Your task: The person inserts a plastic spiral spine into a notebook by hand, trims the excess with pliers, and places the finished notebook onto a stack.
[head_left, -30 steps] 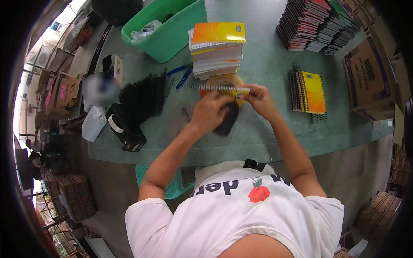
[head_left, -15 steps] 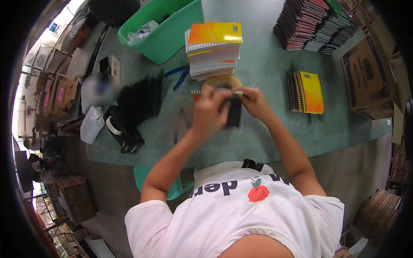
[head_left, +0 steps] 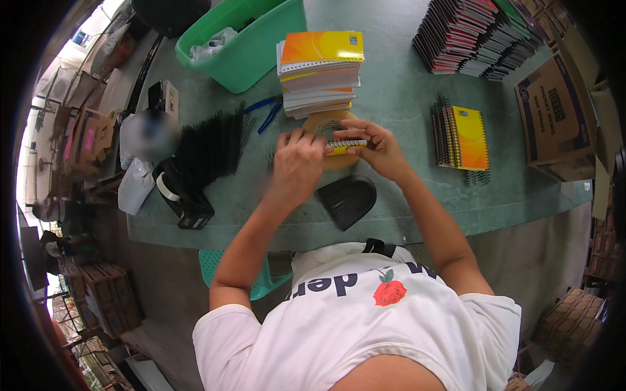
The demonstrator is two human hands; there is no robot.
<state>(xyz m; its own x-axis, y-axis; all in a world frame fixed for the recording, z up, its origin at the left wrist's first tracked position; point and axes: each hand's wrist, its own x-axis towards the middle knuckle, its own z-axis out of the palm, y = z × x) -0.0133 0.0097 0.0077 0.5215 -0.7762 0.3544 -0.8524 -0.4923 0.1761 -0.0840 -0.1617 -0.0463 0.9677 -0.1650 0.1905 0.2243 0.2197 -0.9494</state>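
Between my hands, above a tan ring-shaped roll (head_left: 316,122), is a small yellow notebook (head_left: 340,150), seen along its spiral edge. My right hand (head_left: 380,151) pinches its right end between thumb and fingers. Curled fingers of my left hand (head_left: 297,166) close on the left end and hide it. A black piece with a rounded end (head_left: 347,201) lies on the table just below. Behind the roll rises a stack of unbound notebooks with punched pages (head_left: 321,75), orange and yellow on top. Blue-handled pliers (head_left: 270,116) rest to its left.
Black spiral wires (head_left: 208,143) lie in a heap at left, beside a black tape dispenser (head_left: 184,195). A green tub (head_left: 244,55) stands at the back left. Bound notebooks (head_left: 469,138), a tall notebook stack (head_left: 453,36) and a cardboard box (head_left: 554,114) are at right.
The notebook has tilted, so its yellow cover shows. My left hand has shifted left and down, uncovering the black rounded piece. My right hand's fingers have spread over the notebook's end.
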